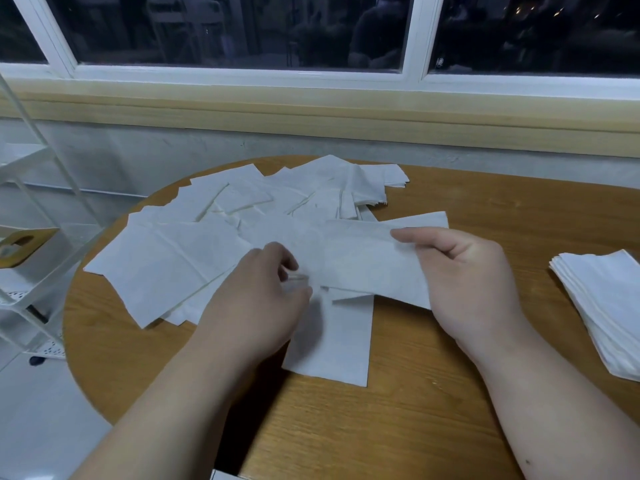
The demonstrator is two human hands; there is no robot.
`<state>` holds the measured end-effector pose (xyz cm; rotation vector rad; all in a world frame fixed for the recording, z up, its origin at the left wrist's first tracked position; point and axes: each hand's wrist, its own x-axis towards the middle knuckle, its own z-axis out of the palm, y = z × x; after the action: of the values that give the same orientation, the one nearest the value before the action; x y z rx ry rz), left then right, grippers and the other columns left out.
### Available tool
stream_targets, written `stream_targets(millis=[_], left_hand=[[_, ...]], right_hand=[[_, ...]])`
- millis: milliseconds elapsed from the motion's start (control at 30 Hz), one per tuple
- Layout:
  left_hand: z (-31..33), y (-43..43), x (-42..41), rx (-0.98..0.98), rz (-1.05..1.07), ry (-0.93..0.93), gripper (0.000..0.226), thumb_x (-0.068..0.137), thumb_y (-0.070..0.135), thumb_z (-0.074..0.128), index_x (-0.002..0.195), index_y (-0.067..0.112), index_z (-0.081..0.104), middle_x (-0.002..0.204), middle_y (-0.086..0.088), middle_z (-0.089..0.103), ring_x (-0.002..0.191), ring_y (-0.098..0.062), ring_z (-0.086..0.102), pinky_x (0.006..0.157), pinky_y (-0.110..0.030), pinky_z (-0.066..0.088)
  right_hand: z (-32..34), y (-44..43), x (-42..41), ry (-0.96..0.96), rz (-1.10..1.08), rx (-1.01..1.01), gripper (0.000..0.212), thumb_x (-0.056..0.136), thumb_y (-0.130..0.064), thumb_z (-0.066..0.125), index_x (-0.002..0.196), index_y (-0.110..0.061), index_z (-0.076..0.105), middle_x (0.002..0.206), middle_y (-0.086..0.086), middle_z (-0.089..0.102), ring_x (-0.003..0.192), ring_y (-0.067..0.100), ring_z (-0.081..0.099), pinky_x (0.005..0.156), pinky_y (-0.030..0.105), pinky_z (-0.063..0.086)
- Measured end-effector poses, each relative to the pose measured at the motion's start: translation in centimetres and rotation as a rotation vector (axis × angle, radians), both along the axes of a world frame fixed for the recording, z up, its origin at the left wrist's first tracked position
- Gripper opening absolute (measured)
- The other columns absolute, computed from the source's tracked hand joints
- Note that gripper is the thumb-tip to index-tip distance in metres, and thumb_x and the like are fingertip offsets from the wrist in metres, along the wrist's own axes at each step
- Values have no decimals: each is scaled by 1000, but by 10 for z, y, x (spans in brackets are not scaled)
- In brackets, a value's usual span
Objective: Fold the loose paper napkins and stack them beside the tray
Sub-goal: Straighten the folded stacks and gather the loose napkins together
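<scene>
Right hand [464, 271] pinched napkin [363, 261] end, left hand [263, 289] pinched other end; uneven pull might tear it, drag pile [194, 244] under left hand.

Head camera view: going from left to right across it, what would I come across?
White rack → loose napkins → left hand → held napkin → right hand → stack of folded napkins.
</scene>
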<state>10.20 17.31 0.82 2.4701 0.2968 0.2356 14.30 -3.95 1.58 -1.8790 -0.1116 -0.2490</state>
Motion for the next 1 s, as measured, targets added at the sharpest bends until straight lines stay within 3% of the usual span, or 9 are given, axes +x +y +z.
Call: stream_targets(millis=[133, 200, 267, 433, 567, 767, 867, 933, 1000], left_hand=[[4, -9, -7, 229, -45, 167, 33, 77, 60, 62, 90, 33, 49, 94, 13, 51, 87, -9, 54, 72, -31, 46], [6, -14, -10, 328, -27, 235, 44, 74, 71, 60, 91, 31, 50, 95, 11, 51, 92, -14, 54, 75, -33, 47], [7, -15, -11, 404, -3, 307, 52, 73, 76, 59, 95, 29, 52, 97, 9, 51, 96, -17, 54, 76, -34, 46], [7, -12, -8, 320, -53, 347, 36, 82, 62, 64, 84, 26, 59, 92, 8, 61, 89, -13, 58, 69, -31, 44], [8, -9, -10, 228, -76, 269, 22, 84, 44, 64, 76, 25, 57, 78, 9, 61, 75, -7, 57, 57, -27, 37], [11, -4, -8, -198, -16, -45, 12, 81, 24, 65, 75, 24, 55, 67, 5, 63, 57, -9, 55, 57, -32, 44], [16, -4, -7, -503, 45, -259, 15, 84, 20, 69, 82, 27, 56, 61, 9, 58, 53, -12, 49, 56, -30, 41], [17, -7, -5, -762, 42, -356, 13, 84, 21, 72, 86, 29, 61, 68, 11, 62, 60, -12, 54, 62, -31, 44], [13, -14, -3, -957, 45, -396, 15, 79, 24, 69, 90, 34, 69, 88, 4, 71, 80, -25, 65, 73, -45, 47]], right_hand=[[1, 1, -3, -3, -32, -109, 44, 98, -3, 48, 93, -36, 76, 76, -12, 72, 46, 9, 51, 40, 14, 32], [4, 2, -4, -9, -41, -118, 43, 99, -3, 48, 96, -35, 76, 95, -14, 72, 57, 1, 59, 45, 11, 37], [5, 2, -4, -24, -50, -129, 40, 100, -4, 48, 102, -33, 75, 94, -13, 71, 56, -6, 56, 46, 9, 37], [4, -2, -2, -16, -110, -92, 36, 98, -4, 50, 114, -26, 74, 67, -21, 60, 41, -1, 50, 39, 10, 31], [4, -5, 1, -34, -172, -69, 38, 98, -3, 48, 115, -26, 73, 81, -9, 66, 43, -3, 49, 39, 8, 32], [2, -8, 4, -55, -215, -48, 40, 99, -6, 48, 122, -29, 72, 97, 0, 70, 49, -4, 50, 44, 6, 35], [0, -7, 3, -53, -223, -17, 40, 99, -7, 48, 123, -29, 71, 89, -8, 71, 44, 2, 49, 41, 9, 33], [0, -5, 1, -35, -198, 34, 39, 99, -8, 50, 121, -33, 70, 74, -19, 70, 48, 4, 50, 41, 10, 36], [0, 2, -4, -8, -106, 160, 35, 98, -9, 57, 119, -34, 70, 80, -27, 72, 65, -4, 62, 62, 10, 50]])
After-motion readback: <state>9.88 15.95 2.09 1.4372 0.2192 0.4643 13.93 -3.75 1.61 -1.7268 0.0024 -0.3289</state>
